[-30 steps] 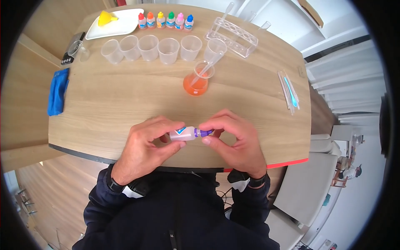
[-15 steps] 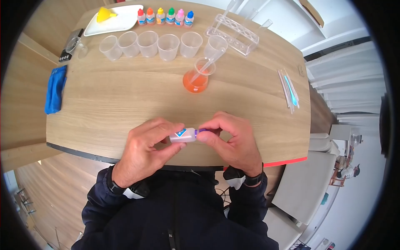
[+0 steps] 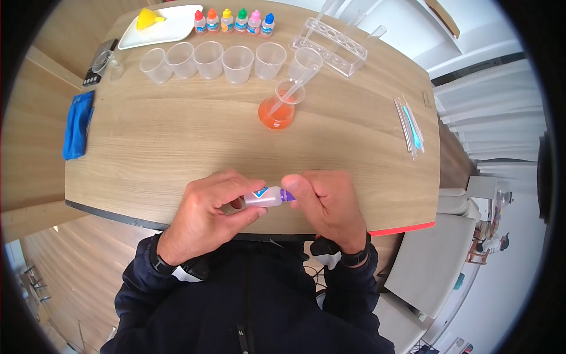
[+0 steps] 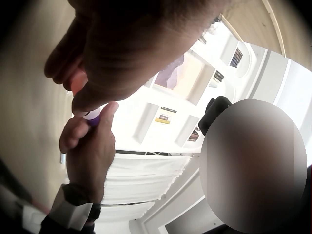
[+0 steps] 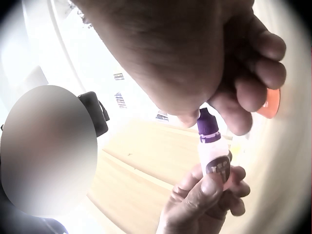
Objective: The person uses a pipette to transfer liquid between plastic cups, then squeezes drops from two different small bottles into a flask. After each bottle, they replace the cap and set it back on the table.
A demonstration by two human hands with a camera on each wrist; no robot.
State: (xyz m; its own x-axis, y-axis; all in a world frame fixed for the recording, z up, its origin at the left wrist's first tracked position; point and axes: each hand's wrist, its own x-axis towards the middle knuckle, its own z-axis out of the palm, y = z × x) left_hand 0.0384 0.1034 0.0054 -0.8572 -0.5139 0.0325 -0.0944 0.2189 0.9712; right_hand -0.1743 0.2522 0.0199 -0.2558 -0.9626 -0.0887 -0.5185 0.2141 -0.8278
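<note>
A small dropper bottle [image 3: 266, 198] with a blue-and-white label lies sideways between both hands above the table's near edge. My left hand [image 3: 206, 206] grips its clear body between thumb and fingers. At the other end, my right hand [image 3: 333, 206] has its thumb and curled fingers around the purple cap [image 5: 208, 126]. That cap is on the bottle, its tip between thumb and forefinger in the right wrist view. Ahead of the hands stands a conical flask [image 3: 275, 113] of orange liquid, with a clear pipette [image 3: 298, 89] leaning in it.
Several clear cups [image 3: 238, 65] stand in a row behind the flask. Further back are coloured-cap dropper bottles [image 3: 227, 22], a white tray [image 3: 177, 29] with a yellow funnel [image 3: 148, 19], and a test-tube rack [image 3: 330, 47]. A blue cloth [image 3: 78, 125] lies left, wrapped sticks [image 3: 408, 127] right.
My right hand has turned about the purple cap, its thumb rolling upward and its fingers curling in. The left hand keeps its grip, and the bottle has shifted slightly to the right.
</note>
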